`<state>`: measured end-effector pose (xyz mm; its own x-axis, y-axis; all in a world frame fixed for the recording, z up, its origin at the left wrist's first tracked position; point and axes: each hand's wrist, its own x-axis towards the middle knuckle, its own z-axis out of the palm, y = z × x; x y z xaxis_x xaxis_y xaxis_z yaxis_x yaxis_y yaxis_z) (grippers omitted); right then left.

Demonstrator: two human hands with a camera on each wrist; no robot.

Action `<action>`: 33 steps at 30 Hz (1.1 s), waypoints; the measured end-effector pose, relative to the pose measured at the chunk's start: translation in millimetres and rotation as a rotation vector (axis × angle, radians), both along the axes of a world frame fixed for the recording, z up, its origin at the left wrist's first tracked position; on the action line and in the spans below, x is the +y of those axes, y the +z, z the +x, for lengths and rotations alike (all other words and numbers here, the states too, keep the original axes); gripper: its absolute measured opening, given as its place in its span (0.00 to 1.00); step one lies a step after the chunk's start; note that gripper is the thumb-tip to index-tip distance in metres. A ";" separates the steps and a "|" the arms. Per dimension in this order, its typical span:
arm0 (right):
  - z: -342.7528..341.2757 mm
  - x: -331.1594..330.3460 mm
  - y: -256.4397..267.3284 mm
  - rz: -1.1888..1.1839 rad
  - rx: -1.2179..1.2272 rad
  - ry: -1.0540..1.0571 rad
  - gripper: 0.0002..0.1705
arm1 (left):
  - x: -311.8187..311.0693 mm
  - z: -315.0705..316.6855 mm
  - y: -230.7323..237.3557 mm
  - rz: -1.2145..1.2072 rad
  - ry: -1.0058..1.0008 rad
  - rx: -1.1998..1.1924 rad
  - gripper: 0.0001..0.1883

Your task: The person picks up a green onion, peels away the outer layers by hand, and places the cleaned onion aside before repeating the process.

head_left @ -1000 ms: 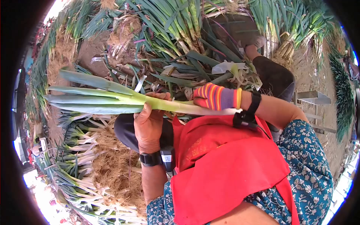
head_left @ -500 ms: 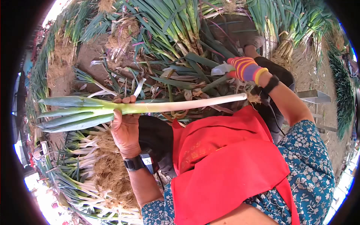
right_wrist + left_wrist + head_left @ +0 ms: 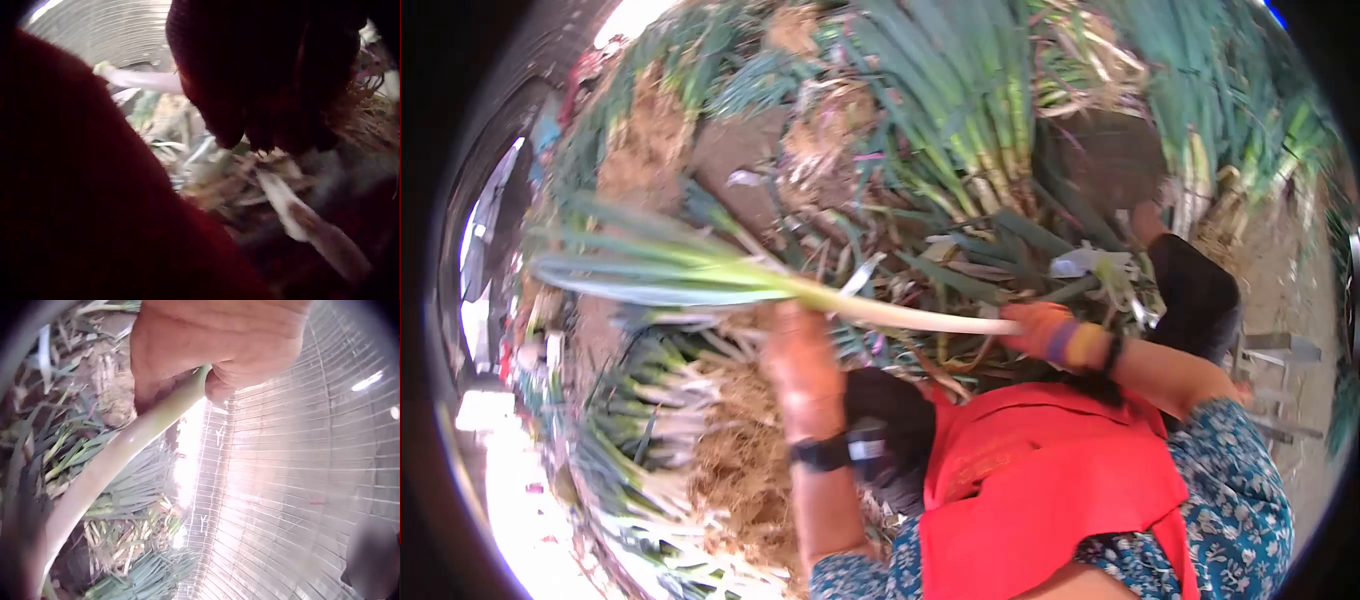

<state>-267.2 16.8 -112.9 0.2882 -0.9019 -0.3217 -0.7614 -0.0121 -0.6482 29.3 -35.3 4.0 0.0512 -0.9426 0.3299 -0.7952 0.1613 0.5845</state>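
A long leek (image 3: pixel 880 312) with a white stalk and fanned green leaves lies across the front of the body in the head view. My bare left hand (image 3: pixel 802 365) grips it just below the leaves, and in the left wrist view the stalk (image 3: pixel 119 447) runs out from between thumb and fingers. My right hand (image 3: pixel 1045 332), in a striped orange and purple glove, holds the white root end. In the dark right wrist view its fingers curl round the stalk, with brown roots (image 3: pixel 369 109) sticking out beyond.
Leeks with brown roots (image 3: pixel 745 455) lie piled at the left. Upright leek bundles (image 3: pixel 960 110) stand ahead, and stripped leaves (image 3: pixel 990 275) litter the ground before the knees. A metal stool (image 3: pixel 1280 350) is at the right. A red apron (image 3: pixel 1040 480) covers the lap.
My right hand has come back from the leaf litter to the leek's root end. The left hand has kept its hold while the leek tilted, root end lower. The head view has shifted.
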 end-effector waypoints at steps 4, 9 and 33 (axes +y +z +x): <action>128.3 -98.0 -5.2 -0.629 -0.244 0.236 0.42 | -35.8 73.2 37.7 -0.317 0.101 -0.627 0.10; 51.1 -117.6 -53.0 -0.217 -0.163 -0.089 0.21 | -47.3 36.3 29.8 0.220 0.041 1.163 0.11; -96.7 -126.2 -57.4 -0.113 -0.274 -0.344 0.28 | -117.1 -186.9 -39.1 0.662 -0.180 1.165 0.08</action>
